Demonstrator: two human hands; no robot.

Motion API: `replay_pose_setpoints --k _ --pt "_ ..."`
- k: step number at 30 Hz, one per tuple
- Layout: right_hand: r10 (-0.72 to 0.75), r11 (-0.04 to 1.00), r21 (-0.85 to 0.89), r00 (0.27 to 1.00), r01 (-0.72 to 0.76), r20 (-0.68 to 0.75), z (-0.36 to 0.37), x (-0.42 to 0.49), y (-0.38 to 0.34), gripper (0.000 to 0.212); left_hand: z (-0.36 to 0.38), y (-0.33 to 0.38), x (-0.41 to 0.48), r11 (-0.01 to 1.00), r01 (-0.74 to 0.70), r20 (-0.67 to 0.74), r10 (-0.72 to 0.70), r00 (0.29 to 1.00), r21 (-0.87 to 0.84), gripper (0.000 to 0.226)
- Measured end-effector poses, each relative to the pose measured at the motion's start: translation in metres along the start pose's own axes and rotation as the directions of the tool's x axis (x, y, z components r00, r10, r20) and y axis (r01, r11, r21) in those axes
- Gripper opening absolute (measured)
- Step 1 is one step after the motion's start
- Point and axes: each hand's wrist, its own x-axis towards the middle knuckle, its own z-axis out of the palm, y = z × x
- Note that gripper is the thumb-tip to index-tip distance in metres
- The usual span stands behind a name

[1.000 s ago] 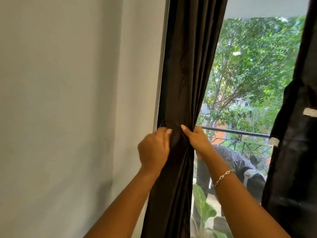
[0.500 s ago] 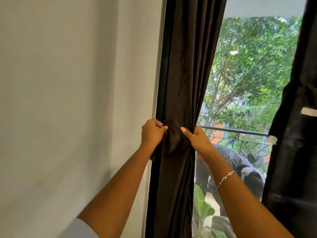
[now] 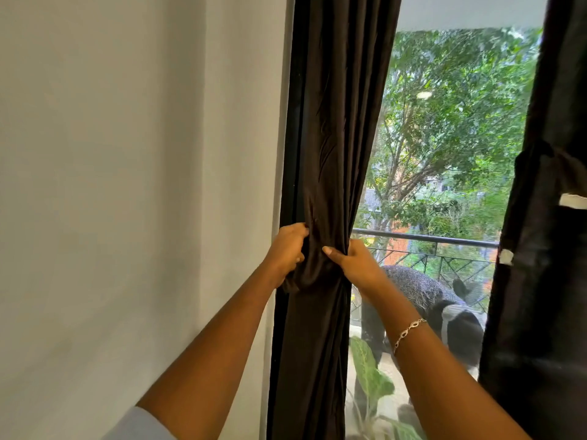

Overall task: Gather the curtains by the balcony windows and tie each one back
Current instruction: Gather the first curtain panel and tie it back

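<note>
A dark brown curtain [image 3: 336, 128] hangs bunched into a narrow column at the left edge of the balcony window. My left hand [image 3: 286, 252] grips the bunch from its left side, fingers curled into the fabric. My right hand [image 3: 355, 265] holds it from the right, thumb pressed across the front folds; a thin bracelet circles that wrist. Both hands squeeze the cloth at the same height. A second dark curtain [image 3: 546, 249] hangs at the right edge, cinched at the middle, with white tabs on it.
A plain white wall [image 3: 127, 185] fills the left half. Through the glass I see a black balcony railing [image 3: 444, 241], cloth-draped furniture [image 3: 422, 287], a leafy potted plant [image 3: 371, 379] and green trees beyond.
My left hand has shifted left and slightly up around the curtain's left edge, arm stretched further out. The bunch looks tighter. My right hand has stayed on the right side.
</note>
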Motion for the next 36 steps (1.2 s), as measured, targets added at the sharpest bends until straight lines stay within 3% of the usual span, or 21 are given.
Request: replay_pose_setpoints --k 3,6,8,11,16,18,20,21,24,26,28,31,32,34,36 --pt "-0.05 0.991 -0.126 0.999 0.049 -0.008 0.003 -0.004 -0.001 0.013 0.006 -0.001 -0.001 0.998 -0.016 0.055 0.012 0.998 0.066 0.051" --pt "-0.104 0.903 -0.417 0.994 0.104 0.023 0.01 -0.005 0.001 0.025 0.012 -0.001 -0.001 0.99 -0.105 0.094 0.096 0.991 0.099 0.071" --pt "-0.14 0.827 -0.549 0.99 0.122 0.011 0.013 -0.008 0.002 0.027 0.016 -0.003 0.003 0.982 -0.122 0.059 0.114 0.992 0.147 0.067" --pt "-0.159 0.792 -0.594 0.987 0.143 0.025 0.016 -0.015 0.001 0.027 0.019 -0.007 0.004 0.976 -0.161 -0.024 0.166 0.986 0.145 0.046" --pt "-0.009 0.927 -0.36 0.965 0.107 0.264 -0.004 -0.025 0.0 0.022 0.015 -0.015 0.006 0.973 -0.215 -0.109 0.224 0.969 0.089 0.028" --pt "-0.056 0.959 -0.275 0.996 0.072 0.068 -0.016 -0.026 0.0 0.018 0.011 -0.017 0.008 0.972 -0.219 -0.094 0.226 0.969 0.082 0.026" --pt "-0.177 0.954 -0.28 0.953 0.105 -0.246 -0.025 -0.02 0.001 0.008 0.006 -0.018 0.01 0.974 -0.217 -0.064 0.221 0.973 0.059 0.023" --pt "-0.231 0.93 -0.345 0.928 0.124 -0.291 -0.027 -0.017 -0.001 0.012 0.005 -0.018 0.01 0.975 -0.219 -0.045 0.221 0.974 0.044 0.021" --pt "-0.121 0.938 -0.33 0.992 0.105 -0.03 -0.023 -0.002 -0.008 0.047 0.004 -0.016 0.008 0.977 -0.212 0.013 0.212 0.977 0.016 0.021" --pt "-0.066 0.94 -0.325 0.989 0.106 0.131 -0.018 0.004 -0.014 0.037 0.003 -0.016 0.008 0.98 -0.2 0.041 0.2 0.979 0.016 0.023" --pt "-0.075 0.918 -0.376 0.985 0.128 0.154 -0.018 0.006 -0.016 0.014 0.0 -0.015 0.008 0.98 -0.193 0.049 0.191 0.98 0.048 0.023" --pt "-0.068 0.847 -0.521 0.994 0.105 0.091 -0.024 0.005 -0.021 0.023 -0.008 -0.014 0.01 0.975 -0.184 0.054 0.178 0.982 0.127 0.027" --pt "-0.032 0.869 -0.488 0.994 0.078 0.102 -0.025 0.003 -0.022 0.026 -0.01 -0.013 0.012 0.97 -0.182 0.066 0.174 0.983 0.162 0.03" --pt "0.122 0.979 -0.186 0.975 -0.087 0.185 -0.022 -0.005 -0.025 0.032 -0.012 -0.011 0.016 0.951 -0.17 0.068 0.158 0.985 0.259 0.037" --pt "0.239 0.954 0.097 0.914 -0.284 0.328 -0.016 -0.013 -0.029 0.035 -0.01 -0.008 0.017 0.9 -0.161 0.026 0.165 0.986 0.405 0.041"
